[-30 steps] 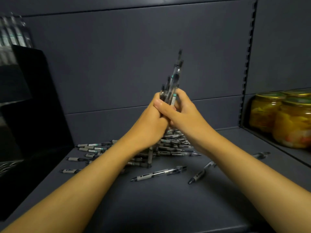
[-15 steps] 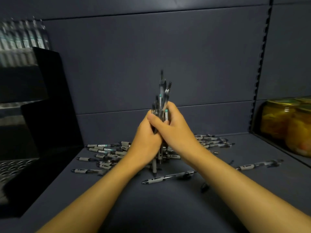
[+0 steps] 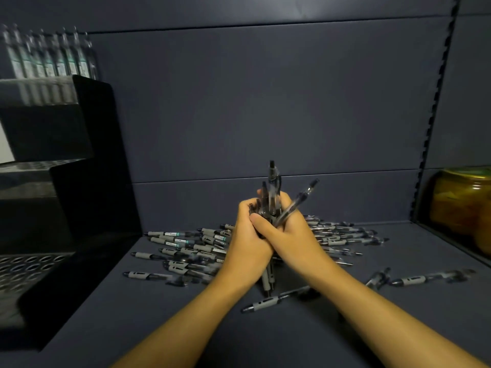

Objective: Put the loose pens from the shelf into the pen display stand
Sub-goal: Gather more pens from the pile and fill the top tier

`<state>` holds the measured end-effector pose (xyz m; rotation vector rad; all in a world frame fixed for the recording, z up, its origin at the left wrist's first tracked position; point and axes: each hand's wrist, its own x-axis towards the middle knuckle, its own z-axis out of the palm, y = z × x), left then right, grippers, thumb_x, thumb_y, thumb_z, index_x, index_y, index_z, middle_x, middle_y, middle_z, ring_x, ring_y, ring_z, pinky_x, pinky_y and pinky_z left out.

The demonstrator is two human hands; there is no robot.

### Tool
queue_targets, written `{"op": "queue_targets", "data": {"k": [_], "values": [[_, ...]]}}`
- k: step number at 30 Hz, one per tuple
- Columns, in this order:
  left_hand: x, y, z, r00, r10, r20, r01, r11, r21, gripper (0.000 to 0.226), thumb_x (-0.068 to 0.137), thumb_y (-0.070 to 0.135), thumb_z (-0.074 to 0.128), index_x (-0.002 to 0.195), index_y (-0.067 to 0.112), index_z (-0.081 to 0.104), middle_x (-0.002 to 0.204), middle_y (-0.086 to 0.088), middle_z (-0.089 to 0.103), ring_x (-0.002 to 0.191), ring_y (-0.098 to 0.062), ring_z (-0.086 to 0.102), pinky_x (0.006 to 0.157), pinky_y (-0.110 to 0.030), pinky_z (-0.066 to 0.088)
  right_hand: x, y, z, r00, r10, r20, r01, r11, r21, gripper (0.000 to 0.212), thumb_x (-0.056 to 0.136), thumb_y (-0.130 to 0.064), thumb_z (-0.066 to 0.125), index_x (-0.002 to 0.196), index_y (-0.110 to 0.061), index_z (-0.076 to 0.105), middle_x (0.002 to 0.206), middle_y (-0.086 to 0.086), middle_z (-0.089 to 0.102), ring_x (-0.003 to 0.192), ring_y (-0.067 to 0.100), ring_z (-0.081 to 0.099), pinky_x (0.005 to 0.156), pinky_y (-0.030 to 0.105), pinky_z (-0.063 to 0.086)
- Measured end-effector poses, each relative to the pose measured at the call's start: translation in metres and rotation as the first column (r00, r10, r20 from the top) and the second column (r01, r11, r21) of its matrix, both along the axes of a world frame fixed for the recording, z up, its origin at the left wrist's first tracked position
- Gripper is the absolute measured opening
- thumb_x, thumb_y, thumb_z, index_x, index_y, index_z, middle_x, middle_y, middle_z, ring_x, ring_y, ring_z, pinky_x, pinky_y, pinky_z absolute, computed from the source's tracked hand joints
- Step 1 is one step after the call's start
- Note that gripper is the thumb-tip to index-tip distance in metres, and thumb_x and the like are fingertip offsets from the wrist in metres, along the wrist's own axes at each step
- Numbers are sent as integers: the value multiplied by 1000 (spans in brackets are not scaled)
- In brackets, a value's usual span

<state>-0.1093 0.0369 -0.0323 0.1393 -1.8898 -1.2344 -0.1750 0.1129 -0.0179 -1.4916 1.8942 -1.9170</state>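
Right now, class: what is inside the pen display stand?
The pen display stand holds a row of upright pens in its top tier. The bottom tier's perforated panel shows empty holes. The middle tier is too blurred to judge, and the pens' lower ends are hidden.

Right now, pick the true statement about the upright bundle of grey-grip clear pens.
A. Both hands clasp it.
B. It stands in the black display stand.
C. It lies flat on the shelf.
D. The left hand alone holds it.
A: the left hand and the right hand both wrap the upright bundle of grey-grip clear pens, above the dark grey shelf.
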Motion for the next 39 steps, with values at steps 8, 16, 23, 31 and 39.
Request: {"op": "queue_targets", "data": {"k": [8,16,23,31,39], "values": [[-4,2,6,996,-86,-17,85,995,-58,29,96,6,56,123,14,49,107,8,65,104,-1,64,85,-18,52,-4,-4,3,995,-35,96,42,996,-81,22,96,-47,53,117,-39,57,110,-7,70,106,0,65,96,28,50],[-4,1,-1,995,-60,-86,54,996,-69,46,90,-1,57,130,16,45,109,12,64,106,-6,64,83,-20,52,-2,-3,10,999,-32,-20,33,999,42,40,99,-37,52,138,-31,43,121,-10,62,113,1,59,97,23,46],[-3,9,-13,991,-89,-97,87,996,-23,60,87,-5,60,138,17,39,116,4,61,112,-10,61,92,-24,52,-4,6,-8,999,-3,-42,7,996,86,26,97,-29,59,121,-24,51,98,-20,63,98,-7,62,84,13,49],[-10,8,-26,999,-22,-37,26,993,113,34,82,22,57,114,8,59,98,-1,70,99,-14,68,82,-29,56,-3,6,-16,999,-17,-51,24,992,121,22,92,-38,64,109,-24,60,98,-10,68,97,4,66,90,36,54],[-10,9,-23,996,-34,87,35,999,-10,36,100,-8,40,95,20,62,92,6,64,82,13,62,75,-9,48,-6,1,-18,996,-40,78,26,985,172,51,78,-43,78,121,-28,56,113,-14,68,105,1,64,97,33,52]]}}
